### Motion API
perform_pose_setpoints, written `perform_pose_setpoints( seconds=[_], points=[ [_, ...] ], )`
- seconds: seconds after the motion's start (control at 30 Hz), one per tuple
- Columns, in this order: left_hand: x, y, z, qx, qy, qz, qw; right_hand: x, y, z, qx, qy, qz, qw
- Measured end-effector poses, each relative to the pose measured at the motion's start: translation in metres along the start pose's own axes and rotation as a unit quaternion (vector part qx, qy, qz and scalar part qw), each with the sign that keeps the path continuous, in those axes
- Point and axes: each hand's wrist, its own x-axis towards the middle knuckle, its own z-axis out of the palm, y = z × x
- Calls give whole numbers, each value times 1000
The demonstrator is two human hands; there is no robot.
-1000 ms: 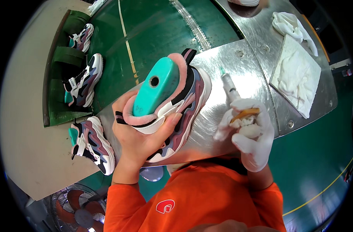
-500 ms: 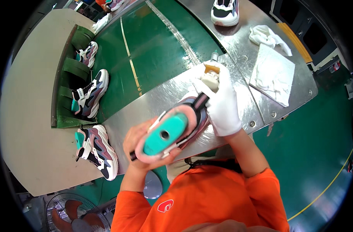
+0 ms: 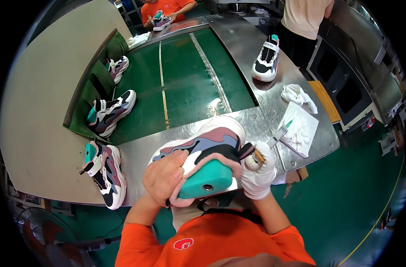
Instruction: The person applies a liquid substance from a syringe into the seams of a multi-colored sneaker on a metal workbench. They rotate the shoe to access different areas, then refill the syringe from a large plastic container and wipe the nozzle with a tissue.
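Observation:
I hold a chunky sneaker (image 3: 207, 140) in pink, grey and white, mounted on a teal plastic last (image 3: 205, 180), close to my chest above the steel bench (image 3: 252, 120). My bare left hand (image 3: 165, 178) grips the shoe's side and the last, with its heel end turned toward me. My right hand (image 3: 258, 171), in a white glove, is closed around a small brown-tipped tool (image 3: 258, 155) pressed against the shoe's heel collar.
White cloths (image 3: 298, 127) and a small brush (image 3: 281, 132) lie on the bench to the right. Another sneaker (image 3: 266, 58) stands farther along beside a person in beige. Three sneakers (image 3: 106, 113) sit along the green conveyor's left rail. A person in orange works at the far end.
I have turned the shoe so its side faces up and the last's heel end faces me. My gloved right hand moved from the toe end to the heel collar.

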Motion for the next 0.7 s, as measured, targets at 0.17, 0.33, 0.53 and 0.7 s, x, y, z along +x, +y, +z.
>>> perform_pose_setpoints(
  seconds=[0.17, 0.33, 0.53, 0.7],
  points=[
    [17, -5, -9, 21, -53, 64, 996, -5, 29, -35, 3, -62, 135, 989],
    [21, -10, -4, 30, -86, 93, 991, -3, 55, -56, -23, -54, 215, 975],
    [19, -14, 7, 20, -117, 88, 989, 3, 67, -58, 10, -24, 318, 948],
    [19, -18, 17, -7, -137, 72, 988, 7, 64, -61, 84, -16, 388, 918]
  ],
)
